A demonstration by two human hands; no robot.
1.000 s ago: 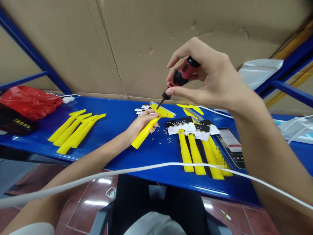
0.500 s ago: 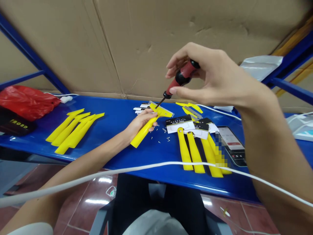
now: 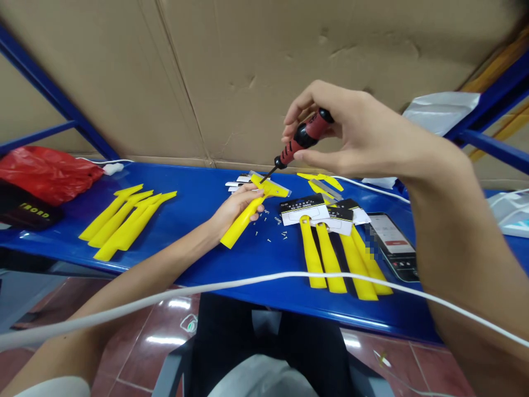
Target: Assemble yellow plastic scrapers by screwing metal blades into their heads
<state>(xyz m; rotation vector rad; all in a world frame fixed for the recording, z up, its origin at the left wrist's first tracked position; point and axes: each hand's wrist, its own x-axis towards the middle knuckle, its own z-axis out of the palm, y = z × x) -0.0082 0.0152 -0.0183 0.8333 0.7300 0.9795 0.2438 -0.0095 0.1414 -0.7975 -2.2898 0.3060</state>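
Note:
My left hand [image 3: 239, 207] is wrapped round the neck of a yellow scraper [image 3: 242, 223], its wide head pointing away from me with a clear strip along the edge. A red and black screwdriver [image 3: 305, 135] is held in my right hand [image 3: 343, 127], tilted, its shaft reaching down to the left side of the scraper's head. The tip meets the head near a screw position; the screw itself is too small to make out. Small loose screws [image 3: 284, 235] lie on the blue table just right of the scraper.
Several yellow handles [image 3: 128, 220] lie at left, near a red plastic bag [image 3: 49, 171]. At right are scrapers with printed cards [image 3: 303, 209], yellow pieces with blades [image 3: 326, 187] and a phone [image 3: 392, 242]. A white cable [image 3: 248, 280] crosses in front. Cardboard [image 3: 248, 82] stands behind.
My right hand and the screwdriver have lowered slightly, and the screwdriver leans over more. The scraper's head has shifted a little to the left in my left hand.

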